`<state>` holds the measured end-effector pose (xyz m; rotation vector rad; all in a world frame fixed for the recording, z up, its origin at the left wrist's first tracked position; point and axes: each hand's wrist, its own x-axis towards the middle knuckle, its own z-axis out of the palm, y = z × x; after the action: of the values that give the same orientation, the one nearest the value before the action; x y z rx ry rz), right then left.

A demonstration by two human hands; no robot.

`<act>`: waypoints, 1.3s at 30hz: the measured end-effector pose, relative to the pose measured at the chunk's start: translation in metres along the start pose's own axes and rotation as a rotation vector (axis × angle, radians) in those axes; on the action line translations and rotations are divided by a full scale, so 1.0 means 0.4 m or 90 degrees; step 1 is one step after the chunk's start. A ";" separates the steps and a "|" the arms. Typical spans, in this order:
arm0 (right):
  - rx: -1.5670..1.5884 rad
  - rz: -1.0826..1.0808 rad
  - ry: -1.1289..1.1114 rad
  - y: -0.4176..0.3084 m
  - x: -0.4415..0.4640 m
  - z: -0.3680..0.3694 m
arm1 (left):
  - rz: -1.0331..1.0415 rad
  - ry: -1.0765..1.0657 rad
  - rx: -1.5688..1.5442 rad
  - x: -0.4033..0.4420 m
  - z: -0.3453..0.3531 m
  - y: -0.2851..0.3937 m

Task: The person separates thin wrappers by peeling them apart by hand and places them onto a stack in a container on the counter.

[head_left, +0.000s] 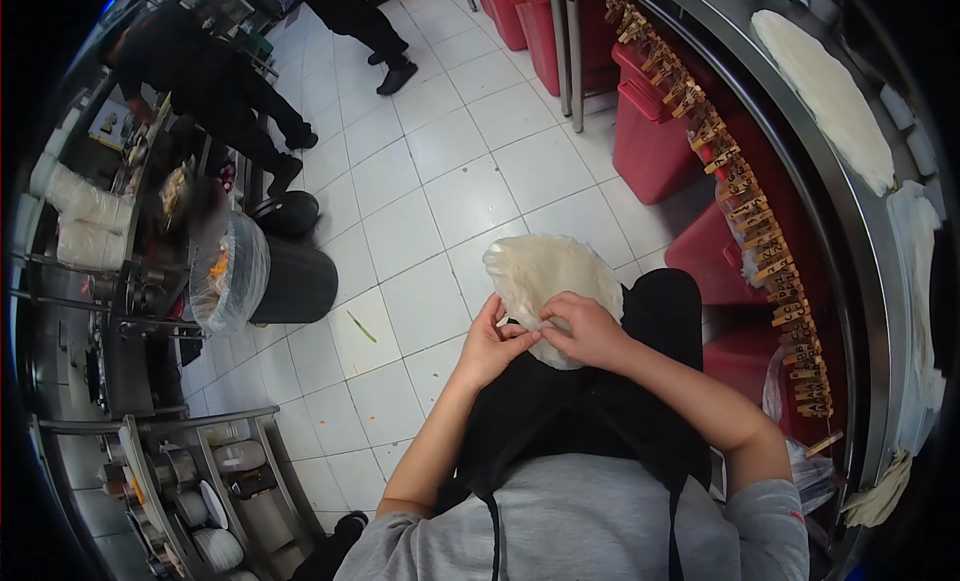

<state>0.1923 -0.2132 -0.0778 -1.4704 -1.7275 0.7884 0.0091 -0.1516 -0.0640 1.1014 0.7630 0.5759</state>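
A pale, thin, roundish sheet (568, 266), its material hard to make out, lies over my lap on the dark apron (520, 421). My left hand (494, 346) pinches the sheet's near left edge between thumb and fingers. Close beside it, my right hand (580, 329) has its fingers bent together on the same sheet, thumb near the left fingertips. The sheet's far part spreads out beyond both hands, above the tiled floor.
A black bin (300, 286) with a clear liner stands at left, near a shelf of dishes (215, 546). Two people in dark clothes stand further off. Red bins (640, 131) and a steel counter (800, 141) edged with wooden clothespins (765, 236) line the right.
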 end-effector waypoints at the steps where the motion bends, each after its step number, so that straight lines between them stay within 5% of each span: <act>1: 0.002 0.002 0.007 -0.004 0.001 -0.002 | 0.000 0.004 0.008 0.000 0.002 0.001; 4: -0.030 0.072 -0.055 -0.018 0.010 -0.018 | -0.001 0.016 0.094 0.008 -0.003 -0.010; 13: 0.134 0.171 0.098 0.021 0.021 -0.067 | -0.020 0.087 0.014 0.054 -0.016 -0.054; 20: 0.043 0.016 -0.011 0.009 0.022 -0.053 | 0.093 0.129 0.152 0.125 0.032 -0.035; 23: 0.181 0.091 0.069 -0.011 0.035 -0.073 | 0.065 0.143 0.178 0.152 0.039 -0.016; 29: -0.016 0.136 0.106 -0.029 0.083 -0.127 | 0.143 0.118 0.167 0.152 0.121 0.003; 32: -0.006 0.057 0.169 0.007 0.083 -0.146 | 0.114 0.146 0.213 0.148 0.109 0.020; 39: 0.063 0.198 0.284 0.065 0.038 -0.206 | 0.115 0.220 0.215 0.170 0.027 0.031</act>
<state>0.2739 -0.1940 -0.0515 -1.7140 -1.1309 0.6276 0.0592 -0.1027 -0.0671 1.4107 1.0947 0.8237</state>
